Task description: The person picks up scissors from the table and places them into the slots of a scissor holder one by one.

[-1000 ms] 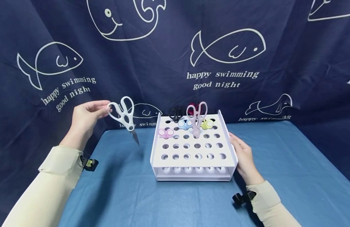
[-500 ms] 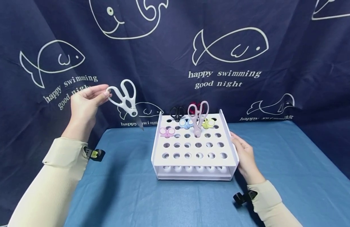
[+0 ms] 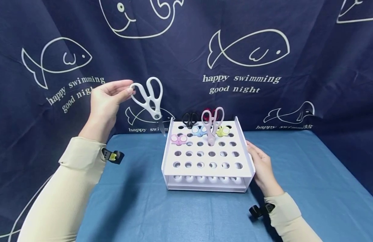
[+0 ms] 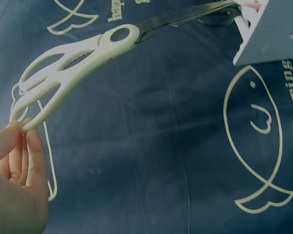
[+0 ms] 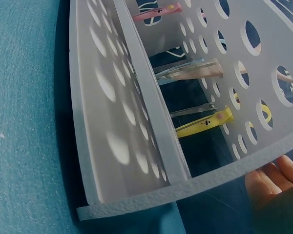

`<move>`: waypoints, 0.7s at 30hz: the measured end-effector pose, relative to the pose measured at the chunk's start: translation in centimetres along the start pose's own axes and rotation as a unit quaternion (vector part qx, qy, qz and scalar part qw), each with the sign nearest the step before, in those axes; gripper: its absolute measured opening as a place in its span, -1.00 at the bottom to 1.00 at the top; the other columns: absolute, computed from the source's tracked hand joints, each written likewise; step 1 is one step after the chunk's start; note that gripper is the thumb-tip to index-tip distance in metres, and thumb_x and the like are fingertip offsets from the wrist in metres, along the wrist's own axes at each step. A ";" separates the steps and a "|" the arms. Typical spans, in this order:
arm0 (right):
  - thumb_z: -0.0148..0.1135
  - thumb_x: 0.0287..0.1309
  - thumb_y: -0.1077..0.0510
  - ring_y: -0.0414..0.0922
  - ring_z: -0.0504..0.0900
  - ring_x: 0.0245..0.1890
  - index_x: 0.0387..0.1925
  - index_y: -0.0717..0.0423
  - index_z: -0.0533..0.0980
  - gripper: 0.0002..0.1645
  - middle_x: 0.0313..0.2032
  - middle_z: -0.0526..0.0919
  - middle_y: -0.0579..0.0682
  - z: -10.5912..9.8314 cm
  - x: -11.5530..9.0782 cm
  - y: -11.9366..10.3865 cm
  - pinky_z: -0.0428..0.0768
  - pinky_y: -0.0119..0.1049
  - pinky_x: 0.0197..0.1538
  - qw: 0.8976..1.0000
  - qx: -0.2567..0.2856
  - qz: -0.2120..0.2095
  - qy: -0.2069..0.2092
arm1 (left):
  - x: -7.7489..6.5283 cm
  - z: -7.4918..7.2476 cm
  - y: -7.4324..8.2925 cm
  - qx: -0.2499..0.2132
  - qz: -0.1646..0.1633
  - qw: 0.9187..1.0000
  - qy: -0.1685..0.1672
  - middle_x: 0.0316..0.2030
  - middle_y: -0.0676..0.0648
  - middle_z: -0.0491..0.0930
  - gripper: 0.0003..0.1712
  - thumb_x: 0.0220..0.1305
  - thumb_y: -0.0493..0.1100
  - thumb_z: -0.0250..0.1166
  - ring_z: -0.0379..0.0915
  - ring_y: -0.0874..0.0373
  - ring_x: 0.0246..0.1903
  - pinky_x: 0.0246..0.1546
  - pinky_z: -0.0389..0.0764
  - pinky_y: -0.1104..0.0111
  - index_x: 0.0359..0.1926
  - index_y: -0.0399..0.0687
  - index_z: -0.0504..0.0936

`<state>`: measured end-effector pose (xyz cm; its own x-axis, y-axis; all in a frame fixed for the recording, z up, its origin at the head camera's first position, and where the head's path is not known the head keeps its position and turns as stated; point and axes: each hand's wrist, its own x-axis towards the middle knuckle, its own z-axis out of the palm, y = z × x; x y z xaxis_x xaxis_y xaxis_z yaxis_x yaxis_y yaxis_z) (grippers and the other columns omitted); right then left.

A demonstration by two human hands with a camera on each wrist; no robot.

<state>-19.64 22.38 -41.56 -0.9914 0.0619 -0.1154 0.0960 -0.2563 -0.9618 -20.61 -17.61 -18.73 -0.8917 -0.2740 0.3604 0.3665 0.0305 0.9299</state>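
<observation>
My left hand (image 3: 104, 101) pinches a pair of white-handled scissors (image 3: 156, 114) by the rim of one finger loop, the blades slanting down and to the right. In the left wrist view the thumb and forefinger meet on the scissors (image 4: 83, 68) at the loop's end. The blade tip hangs in the air just left of a white rack (image 3: 204, 171) with rows of round holes. Against the rack's right side rest the fingers of my right hand (image 3: 262, 168). Pale pink scissors (image 3: 211, 134) stand in the rack, loops up.
Several smaller scissors stand in the rack's back rows: pink (image 3: 178, 140), blue (image 3: 199, 131), yellow (image 3: 223, 131), black (image 3: 190, 121) and red (image 3: 207, 115). The rack sits on a blue-covered table (image 3: 201, 215). A navy curtain (image 3: 180, 67) with fish drawings hangs behind.
My left hand has lifted the white scissors and carried them right, toward the rack. The right hand stays at the rack's side.
</observation>
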 end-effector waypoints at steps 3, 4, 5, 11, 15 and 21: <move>0.15 0.33 -0.07 -0.44 0.63 -0.14 0.38 0.19 0.27 -0.28 -0.14 0.68 -0.41 0.0 -0.1 -0.1 0.62 -0.54 -0.10 1.000 0.001 0.000 -0.001 | 0.0 0.9 -0.1 0.003 0.002 1.000 -0.007 -0.48 0.07 0.73 -0.76 0.06 -0.48 0.38 0.68 0.28 -0.43 -0.29 0.66 0.53 -0.21 -0.25 0.75; 0.15 0.33 -0.07 -0.43 0.63 -0.14 0.38 0.19 0.28 -0.28 -0.14 0.68 -0.41 0.0 -0.1 -0.1 0.63 -0.54 -0.10 1.000 0.002 0.000 -0.001 | 0.0 1.2 -0.1 0.003 0.002 1.000 -0.011 -0.47 0.07 0.73 -0.76 0.06 -0.48 0.39 0.68 0.28 -0.43 -0.28 0.67 0.53 -0.20 -0.26 0.75; 0.15 0.33 -0.07 -0.43 0.63 -0.13 0.38 0.19 0.28 -0.29 -0.13 0.68 -0.41 0.0 -0.1 -0.1 0.63 -0.54 -0.10 1.000 0.003 -0.001 -0.001 | 0.0 1.4 -0.2 0.003 0.002 1.000 -0.014 -0.47 0.06 0.73 -0.75 0.05 -0.48 0.39 0.68 0.28 -0.42 -0.27 0.67 0.52 -0.19 -0.27 0.75; 0.16 0.33 -0.05 -0.43 0.63 -0.13 0.38 0.21 0.28 -0.29 -0.13 0.68 -0.40 0.1 0.1 0.0 0.63 -0.54 -0.10 1.000 0.011 -0.007 -0.001 | 0.0 2.9 -0.9 -0.001 0.003 0.999 -0.042 -0.45 0.05 0.74 -0.75 0.07 -0.49 0.37 0.69 0.26 -0.41 -0.20 0.67 0.50 -0.17 -0.32 0.73; 0.17 0.32 -0.04 -0.42 0.64 -0.14 0.37 0.23 0.27 -0.28 -0.13 0.69 -0.39 0.1 0.1 0.1 0.63 -0.53 -0.11 1.000 0.016 -0.011 -0.001 | -0.2 3.8 -1.6 0.005 -0.002 0.998 -0.061 -0.47 0.06 0.74 -0.74 0.10 -0.49 0.35 0.69 0.26 -0.43 -0.19 0.66 0.50 -0.13 -0.36 0.70; 0.17 0.32 -0.04 -0.42 0.64 -0.13 0.37 0.24 0.28 -0.28 -0.13 0.69 -0.38 0.0 0.2 0.3 0.63 -0.53 -0.10 1.000 0.016 -0.013 0.001 | -0.7 5.0 -2.4 0.015 -0.011 0.996 -0.083 -0.47 0.06 0.74 -0.71 0.11 -0.46 0.36 0.69 0.27 -0.42 -0.20 0.66 0.50 -0.09 -0.40 0.67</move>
<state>-19.82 22.28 -41.84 -0.9933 0.0701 -0.0915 0.0679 -0.2848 -0.9562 -22.18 -12.66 -20.85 -0.9318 -0.1132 0.3449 0.3406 0.0563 0.9385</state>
